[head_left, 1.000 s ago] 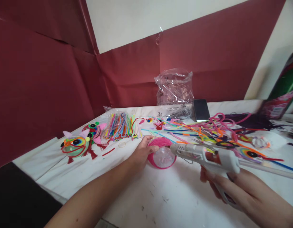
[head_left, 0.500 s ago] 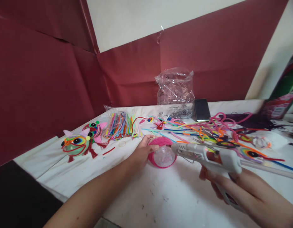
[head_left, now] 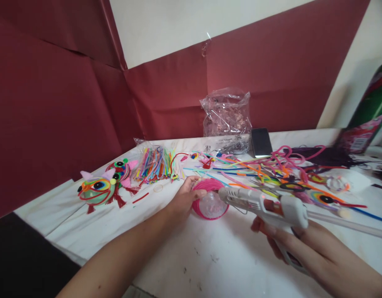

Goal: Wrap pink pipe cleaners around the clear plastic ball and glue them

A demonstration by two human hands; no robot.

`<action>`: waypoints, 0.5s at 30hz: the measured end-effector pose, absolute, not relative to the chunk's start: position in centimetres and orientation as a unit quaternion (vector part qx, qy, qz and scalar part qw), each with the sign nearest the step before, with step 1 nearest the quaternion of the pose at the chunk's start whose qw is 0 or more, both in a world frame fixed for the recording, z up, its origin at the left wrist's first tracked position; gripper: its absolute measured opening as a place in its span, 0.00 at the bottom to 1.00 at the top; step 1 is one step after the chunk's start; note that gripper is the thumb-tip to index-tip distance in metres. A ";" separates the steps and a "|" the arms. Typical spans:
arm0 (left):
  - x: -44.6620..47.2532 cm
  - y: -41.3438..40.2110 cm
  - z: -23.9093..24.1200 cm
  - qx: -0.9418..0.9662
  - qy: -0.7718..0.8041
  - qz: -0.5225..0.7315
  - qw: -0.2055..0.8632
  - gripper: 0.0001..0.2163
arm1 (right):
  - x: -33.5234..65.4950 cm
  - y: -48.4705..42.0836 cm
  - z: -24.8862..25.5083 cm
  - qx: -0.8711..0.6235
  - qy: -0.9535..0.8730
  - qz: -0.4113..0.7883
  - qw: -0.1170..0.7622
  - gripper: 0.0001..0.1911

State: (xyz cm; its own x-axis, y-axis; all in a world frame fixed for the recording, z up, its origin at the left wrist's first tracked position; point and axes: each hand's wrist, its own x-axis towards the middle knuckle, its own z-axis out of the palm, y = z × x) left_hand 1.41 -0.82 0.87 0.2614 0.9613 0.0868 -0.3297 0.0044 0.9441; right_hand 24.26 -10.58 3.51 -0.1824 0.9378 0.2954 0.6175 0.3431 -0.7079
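Just above the table, my left hand (head_left: pixel 186 194) grips a clear plastic ball (head_left: pixel 211 205) at its left side. Pink pipe cleaner (head_left: pixel 206 185) is wound around the ball's upper part and rim, and my thumb presses on it. My right hand (head_left: pixel 290 244) is wrapped round the handle of a white hot glue gun (head_left: pixel 256 205). The gun's nozzle points left and is at the upper right of the ball; whether it touches cannot be made out. A clear glue stick (head_left: pixel 342 223) sticks out of the gun's back.
Two decorated animal heads (head_left: pixel 98 190) stand at the left, near a bundle of coloured pipe cleaners (head_left: pixel 155 164). Loose pipe cleaners (head_left: pixel 280 159) lie tangled at the right. A phone (head_left: pixel 261 142) and a clear plastic bag (head_left: pixel 226 116) are at the back wall.
The glue gun and my right hand have shifted slightly left, with the nozzle still by the ball. My left hand keeps its hold. The whole view has moved a little.
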 end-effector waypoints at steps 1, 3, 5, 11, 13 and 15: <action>1.4 -0.8 0.9 0.483 0.328 0.512 0.630 0.22 | 24.3 -10.6 3.5 -0.530 -0.736 0.222 0.359 0.34; 1.5 -0.8 0.9 0.476 0.339 0.512 0.630 0.22 | 24.5 -10.7 3.3 -0.537 -0.734 0.217 0.354 0.34; 1.5 -0.7 0.9 0.468 0.350 0.516 0.626 0.22 | 24.8 -10.6 2.9 -0.543 -0.733 0.211 0.352 0.34; 1.5 -0.8 0.9 0.471 0.352 0.515 0.624 0.22 | 24.7 -10.5 2.5 -0.521 -0.745 0.208 0.361 0.31; 1.5 -0.8 0.9 0.476 0.343 0.512 0.627 0.22 | 24.4 -10.5 2.8 -0.520 -0.751 0.205 0.352 0.31; 1.6 -0.9 0.9 0.481 0.333 0.509 0.631 0.22 | 24.2 -10.6 3.2 -0.521 -0.754 0.202 0.346 0.31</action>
State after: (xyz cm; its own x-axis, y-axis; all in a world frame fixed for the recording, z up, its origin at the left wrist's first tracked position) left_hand 1.55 -0.91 0.94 0.2592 0.9632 0.0705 -0.3222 0.0174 0.9465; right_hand 24.22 -10.62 3.16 -0.2179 0.9251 0.3110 0.6450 0.3756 -0.6655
